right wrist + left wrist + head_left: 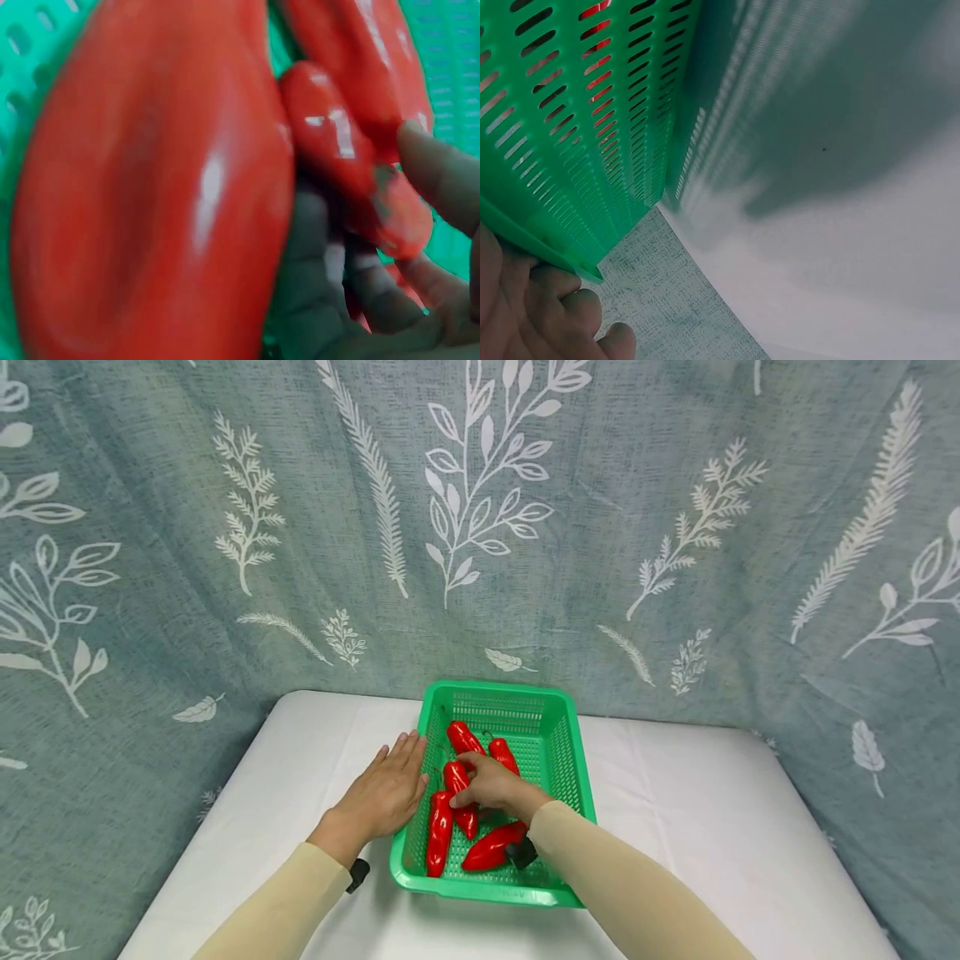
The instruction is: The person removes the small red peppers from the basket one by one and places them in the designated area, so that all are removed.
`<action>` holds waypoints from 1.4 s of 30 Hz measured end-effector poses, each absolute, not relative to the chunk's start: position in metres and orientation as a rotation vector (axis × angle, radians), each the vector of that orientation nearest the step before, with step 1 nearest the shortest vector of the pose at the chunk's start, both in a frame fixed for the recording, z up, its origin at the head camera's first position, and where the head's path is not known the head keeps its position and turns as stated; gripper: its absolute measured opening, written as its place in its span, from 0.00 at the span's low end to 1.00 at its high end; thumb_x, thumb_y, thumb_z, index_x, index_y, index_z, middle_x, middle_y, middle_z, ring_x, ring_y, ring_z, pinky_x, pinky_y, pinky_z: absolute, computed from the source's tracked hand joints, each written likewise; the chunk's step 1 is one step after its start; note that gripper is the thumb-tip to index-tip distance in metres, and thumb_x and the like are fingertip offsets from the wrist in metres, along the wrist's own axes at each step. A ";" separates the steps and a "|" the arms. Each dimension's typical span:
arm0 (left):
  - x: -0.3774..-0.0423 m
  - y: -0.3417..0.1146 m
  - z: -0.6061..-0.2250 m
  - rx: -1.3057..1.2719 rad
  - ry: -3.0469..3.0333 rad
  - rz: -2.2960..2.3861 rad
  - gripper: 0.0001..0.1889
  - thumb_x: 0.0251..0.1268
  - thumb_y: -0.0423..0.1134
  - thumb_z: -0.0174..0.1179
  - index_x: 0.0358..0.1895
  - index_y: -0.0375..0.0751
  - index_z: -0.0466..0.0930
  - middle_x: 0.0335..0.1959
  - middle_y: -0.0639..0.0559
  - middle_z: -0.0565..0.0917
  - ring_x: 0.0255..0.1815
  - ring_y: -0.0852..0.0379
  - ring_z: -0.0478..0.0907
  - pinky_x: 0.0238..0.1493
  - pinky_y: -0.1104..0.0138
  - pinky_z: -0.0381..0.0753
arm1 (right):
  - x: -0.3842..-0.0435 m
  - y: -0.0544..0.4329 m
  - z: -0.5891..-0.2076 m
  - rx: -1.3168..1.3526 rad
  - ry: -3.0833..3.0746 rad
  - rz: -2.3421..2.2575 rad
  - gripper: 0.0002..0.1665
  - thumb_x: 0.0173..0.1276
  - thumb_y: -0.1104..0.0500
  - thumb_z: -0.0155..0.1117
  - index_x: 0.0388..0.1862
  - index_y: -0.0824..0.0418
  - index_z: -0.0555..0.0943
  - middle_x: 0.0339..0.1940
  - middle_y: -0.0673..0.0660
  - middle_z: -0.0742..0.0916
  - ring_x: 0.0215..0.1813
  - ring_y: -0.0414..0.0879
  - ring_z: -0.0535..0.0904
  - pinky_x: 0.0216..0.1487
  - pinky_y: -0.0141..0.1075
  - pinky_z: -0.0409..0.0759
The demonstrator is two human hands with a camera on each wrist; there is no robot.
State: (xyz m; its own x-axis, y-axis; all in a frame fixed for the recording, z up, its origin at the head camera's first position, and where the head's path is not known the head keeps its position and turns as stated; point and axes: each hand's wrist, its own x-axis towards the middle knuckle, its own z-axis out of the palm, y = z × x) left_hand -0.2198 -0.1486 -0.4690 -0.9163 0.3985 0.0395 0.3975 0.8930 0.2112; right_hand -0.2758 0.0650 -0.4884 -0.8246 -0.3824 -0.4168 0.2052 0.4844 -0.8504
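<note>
curls the right grip (495, 783) around the middle red chili pepper (457, 777), inside the slotted green plastic basket (480, 892) set toward the far edge of the table (675, 777). in the right wrist view, shows thumb (446, 176) on one side of the chili and bent fingers on the other; cannot tell how firm a hold. lays the left grip (390, 785) nearly straight-fingered, holding nothing, along the basket rim facing the table's left edge.

could lose the middle chili on lifting, judging by the glossy, tapered skin and a hold perhaps too slack. could also drag or roll the left red chili pepper (440, 837), lying close beside on the side of the table's left edge, with the thumb so near. risks knocking the near red chili pepper (489, 852), nearest the table's near edge, with the black wrist camera (521, 853) hanging right over it. might nudge the far-left red chili pepper (465, 737) or the far-right red chili pepper (503, 753) by spreading or swinging the fingers. by leaning too hard on the rim, could skid the light-looking basket toward the table's right edge, or, by pushing forward, against the leaf-print curtain (570, 643).
</note>
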 end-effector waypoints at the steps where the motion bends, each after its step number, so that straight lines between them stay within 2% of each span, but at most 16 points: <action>1: -0.220 -0.148 -0.469 0.646 3.051 0.343 0.34 0.88 0.47 0.43 0.83 0.27 0.51 0.85 0.33 0.55 0.87 0.37 0.51 0.85 0.43 0.55 | -0.275 0.066 -0.489 -0.158 2.184 -1.339 0.51 0.63 0.68 0.78 0.82 0.62 0.64 0.65 0.69 0.81 0.52 0.55 0.84 0.43 0.51 0.92; 8: -0.220 -0.146 -0.469 0.634 3.037 0.356 0.34 0.88 0.47 0.44 0.84 0.28 0.51 0.86 0.33 0.54 0.87 0.37 0.50 0.85 0.43 0.54 | -0.277 0.074 -0.488 -0.204 2.223 -1.337 0.43 0.65 0.69 0.73 0.78 0.62 0.69 0.58 0.67 0.81 0.44 0.54 0.85 0.35 0.50 0.92; 13: -0.220 -0.145 -0.469 0.644 3.045 0.366 0.34 0.88 0.46 0.44 0.83 0.26 0.51 0.85 0.32 0.54 0.87 0.37 0.51 0.85 0.43 0.55 | -0.278 0.074 -0.491 -0.247 2.247 -1.275 0.44 0.65 0.62 0.79 0.76 0.63 0.68 0.57 0.66 0.82 0.46 0.54 0.84 0.36 0.49 0.92; 16: -0.221 -0.144 -0.470 0.658 3.045 0.353 0.34 0.88 0.46 0.42 0.83 0.26 0.51 0.85 0.32 0.54 0.87 0.36 0.51 0.85 0.43 0.55 | -0.278 0.073 -0.493 -0.279 2.330 -1.204 0.45 0.61 0.61 0.82 0.74 0.64 0.69 0.56 0.64 0.82 0.48 0.53 0.82 0.40 0.45 0.90; 20: -0.222 -0.144 -0.470 0.667 3.037 0.361 0.34 0.88 0.46 0.42 0.83 0.26 0.50 0.85 0.32 0.54 0.87 0.36 0.51 0.85 0.42 0.55 | -0.280 0.078 -0.491 -0.319 2.377 -1.187 0.42 0.60 0.65 0.81 0.71 0.61 0.71 0.53 0.63 0.83 0.46 0.52 0.82 0.40 0.42 0.88; 23: -0.221 -0.144 -0.470 0.660 3.033 0.374 0.34 0.88 0.46 0.42 0.83 0.26 0.50 0.85 0.32 0.53 0.87 0.36 0.51 0.85 0.42 0.56 | -0.280 0.083 -0.485 -0.306 2.333 -1.290 0.42 0.60 0.68 0.77 0.72 0.60 0.70 0.52 0.64 0.84 0.43 0.52 0.85 0.34 0.42 0.89; 28: -0.219 -0.146 -0.468 0.639 3.034 0.381 0.34 0.88 0.46 0.42 0.83 0.26 0.50 0.86 0.32 0.53 0.87 0.36 0.50 0.85 0.42 0.56 | -0.280 0.092 -0.473 -0.298 2.245 -1.410 0.40 0.64 0.68 0.74 0.73 0.56 0.70 0.52 0.64 0.86 0.39 0.51 0.86 0.33 0.42 0.88; 36: -0.219 -0.147 -0.468 0.644 3.032 0.411 0.34 0.88 0.46 0.43 0.83 0.25 0.50 0.85 0.31 0.53 0.87 0.35 0.50 0.85 0.42 0.55 | -0.277 0.104 -0.450 -0.282 2.116 -1.553 0.38 0.69 0.68 0.69 0.75 0.56 0.67 0.57 0.67 0.83 0.44 0.55 0.87 0.36 0.49 0.91; 42: -0.218 -0.147 -0.469 0.649 3.036 0.411 0.34 0.88 0.45 0.43 0.83 0.25 0.50 0.85 0.30 0.53 0.87 0.34 0.50 0.84 0.42 0.56 | -0.276 0.113 -0.433 -0.251 2.102 -1.645 0.39 0.70 0.67 0.70 0.77 0.51 0.69 0.61 0.67 0.82 0.47 0.57 0.88 0.37 0.51 0.92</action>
State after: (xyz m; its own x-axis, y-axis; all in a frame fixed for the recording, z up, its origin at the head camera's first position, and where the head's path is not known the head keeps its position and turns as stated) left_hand -0.2184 -0.1471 -0.4691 -0.9140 0.4033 0.0444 0.4006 0.8797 0.2564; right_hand -0.2761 0.1126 -0.4331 -0.8790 -0.4122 -0.2397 0.1337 0.2695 -0.9537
